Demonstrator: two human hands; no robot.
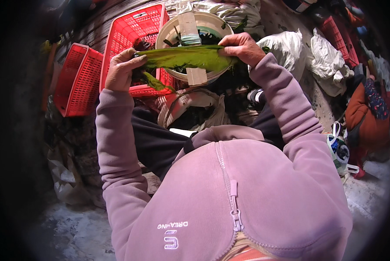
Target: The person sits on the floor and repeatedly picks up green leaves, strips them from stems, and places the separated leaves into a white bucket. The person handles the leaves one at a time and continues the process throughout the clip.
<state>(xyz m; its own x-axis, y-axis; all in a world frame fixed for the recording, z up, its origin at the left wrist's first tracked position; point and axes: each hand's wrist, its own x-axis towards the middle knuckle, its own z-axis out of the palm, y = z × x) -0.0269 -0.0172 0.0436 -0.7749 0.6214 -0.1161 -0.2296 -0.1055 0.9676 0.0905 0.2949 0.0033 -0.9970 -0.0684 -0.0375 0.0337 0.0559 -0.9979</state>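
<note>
A broad green strip of what looks like seaweed is stretched between my two hands. My left hand pinches one end, over the edge of a red plastic basket; a smaller green piece dangles below it. My right hand grips the other end at the right side of a round pale tub. Across the tub lies a board with pale green bands wound around it. Dark green leafy pieces lie in the tub, partly hidden by the strip.
More red baskets stand at the left and upper right. White sacks lie right of the tub. A woven bag is between my legs. At the far right is a person in orange clothing, near a bag of items.
</note>
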